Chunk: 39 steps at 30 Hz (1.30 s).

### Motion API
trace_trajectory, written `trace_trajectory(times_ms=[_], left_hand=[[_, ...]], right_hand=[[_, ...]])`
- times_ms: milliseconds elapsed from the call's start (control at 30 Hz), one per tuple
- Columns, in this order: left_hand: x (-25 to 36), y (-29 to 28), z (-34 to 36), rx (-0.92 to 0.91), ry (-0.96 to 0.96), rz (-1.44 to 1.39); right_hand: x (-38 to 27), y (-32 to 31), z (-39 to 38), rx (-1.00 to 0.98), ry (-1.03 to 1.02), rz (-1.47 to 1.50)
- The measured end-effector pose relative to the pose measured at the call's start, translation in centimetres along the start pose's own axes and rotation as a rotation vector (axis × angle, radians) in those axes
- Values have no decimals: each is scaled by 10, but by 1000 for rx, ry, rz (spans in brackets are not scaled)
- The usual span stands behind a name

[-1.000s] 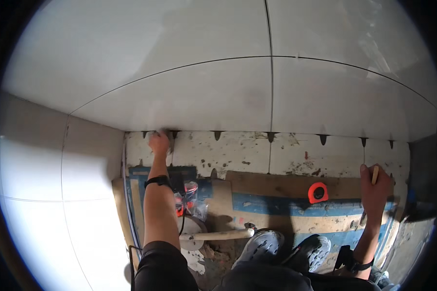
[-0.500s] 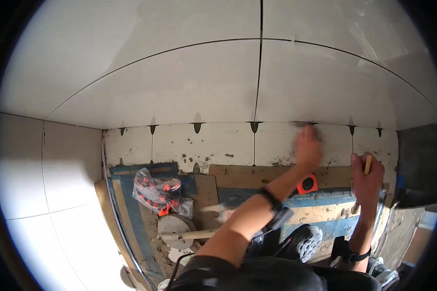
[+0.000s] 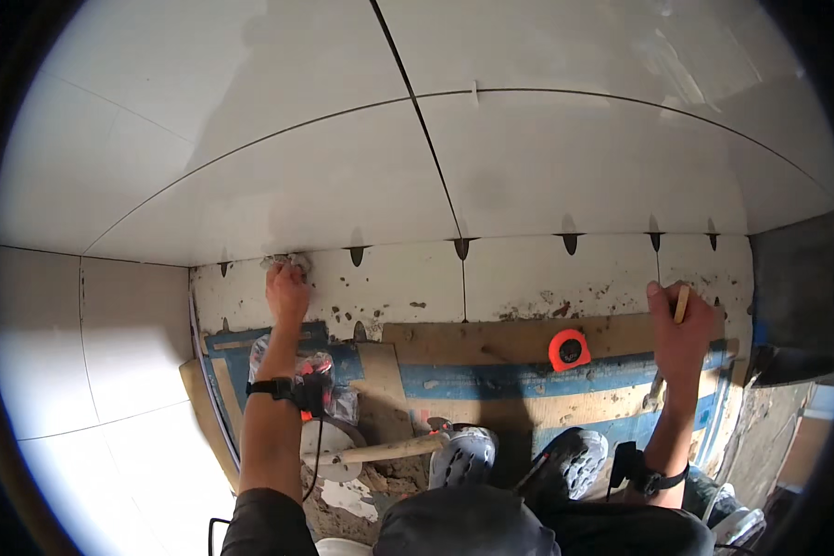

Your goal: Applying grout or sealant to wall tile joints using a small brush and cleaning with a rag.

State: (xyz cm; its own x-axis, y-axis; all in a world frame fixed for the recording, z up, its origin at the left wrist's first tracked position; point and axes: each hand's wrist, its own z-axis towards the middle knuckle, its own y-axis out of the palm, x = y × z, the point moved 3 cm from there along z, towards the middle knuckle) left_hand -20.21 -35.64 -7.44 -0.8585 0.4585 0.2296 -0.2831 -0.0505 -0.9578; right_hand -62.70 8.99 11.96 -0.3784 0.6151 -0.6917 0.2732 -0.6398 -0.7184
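Observation:
My left hand (image 3: 287, 298) grips a crumpled greyish cloth (image 3: 271, 266) against the bottom edge of the large glossy wall tiles (image 3: 306, 185), left of centre. My right hand (image 3: 684, 332) is closed round a wooden-handled tool (image 3: 682, 301); its other end is partly hidden under my hand. Dark wedges (image 3: 570, 242) sit along the joint between wall and pale, speckled strip (image 3: 542, 273). An orange tape measure (image 3: 569, 350) lies left of my right hand. A clear plastic bag with orange pieces (image 3: 341, 404) lies beside my left forearm, partly hidden by it.
Taped cardboard (image 3: 500, 333) covers floor in front of the strip. A long wooden handle (image 3: 389, 449) lies across a round white object (image 3: 329, 435) near my shoes (image 3: 463, 459). A tiled side wall (image 3: 130, 334) stands left, a dark grey surface (image 3: 788, 278) right.
My left hand went from far left to right of centre, then back left along the wall's bottom edge. My right hand still grips the handle. The view has shifted slightly.

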Motion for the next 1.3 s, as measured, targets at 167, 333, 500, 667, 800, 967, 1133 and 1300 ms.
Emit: trace_trajectory(times_ms=[167,333,500,667,800,967,1133,1300], left_hand=[[199,55,-54,12,171,-301],[378,75,-115,-144,617,-467],[254,46,-128,-35,621,-466],[86,-12,-85,130,198,-112],[120,8,-104,208,206,-150],[259,14,-161,-102,300,-284],[123,19,-97,84,379,-192],[182,49,-63,403,166,-255]], right_hand=[[-9,-3,6,9,-88,-19],[-39,0,15,-20,-207,22],[-26,-31,0,69,-102,30],[-18,-30,-6,102,-106,17],[-33,-23,-12,11,-81,35],[-62,-12,-3,0,-243,96],[-76,-38,9,38,-495,484],[-68,-28,-3,-227,-34,223]])
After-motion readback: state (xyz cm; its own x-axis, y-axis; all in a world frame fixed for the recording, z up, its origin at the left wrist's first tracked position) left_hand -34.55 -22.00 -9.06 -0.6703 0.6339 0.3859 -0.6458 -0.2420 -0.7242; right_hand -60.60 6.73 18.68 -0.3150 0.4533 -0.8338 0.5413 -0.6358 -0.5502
